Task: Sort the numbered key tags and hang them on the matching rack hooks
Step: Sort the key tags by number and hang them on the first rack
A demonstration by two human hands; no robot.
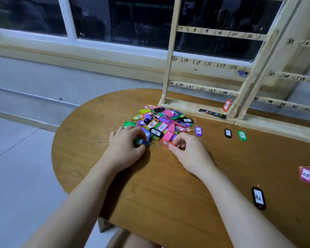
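Sorting key tags on the tabletop (168,185).
Left hand (125,145) curled around green tag (139,141); right hand (188,149) pinching red tag (166,143).

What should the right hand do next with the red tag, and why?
Probably lift the red tag clear of the pile and turn it to read its number. The right hand already pinches it at the pile's near edge, but its label is blurred here.

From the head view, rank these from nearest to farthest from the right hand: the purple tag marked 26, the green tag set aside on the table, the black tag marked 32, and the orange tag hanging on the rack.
From the right hand:
1. Purple tag, at the pile's right edge.
2. Green tag, farther right on the table.
3. Black tag near the table's front and orange tag on the rack: too close to call.
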